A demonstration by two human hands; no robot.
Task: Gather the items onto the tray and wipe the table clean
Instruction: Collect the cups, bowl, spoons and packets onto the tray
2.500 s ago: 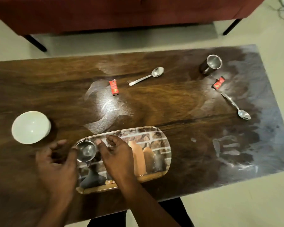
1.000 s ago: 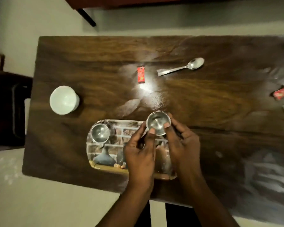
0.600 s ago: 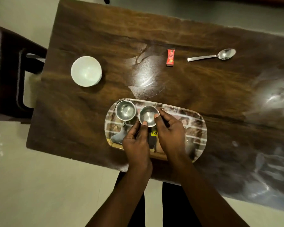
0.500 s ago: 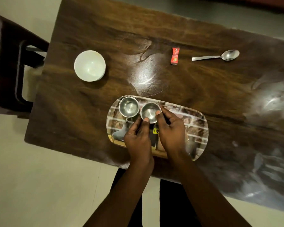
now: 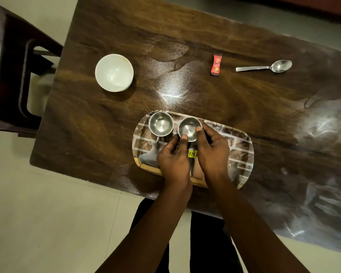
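Dim, warm light from overhead, with glare on the dark counter [image 5: 98,123].
A bright sheen lies just beyond the tray [image 5: 242,148], and hazy white glare spreads far to its right. The white bowl [image 5: 114,72], up-left of the tray, throws a soft shadow toward it. The left steel cup [image 5: 160,125] and right steel cup [image 5: 188,130] on the tray glint. Dark furniture [image 5: 6,75] far left of the tray is smeared.
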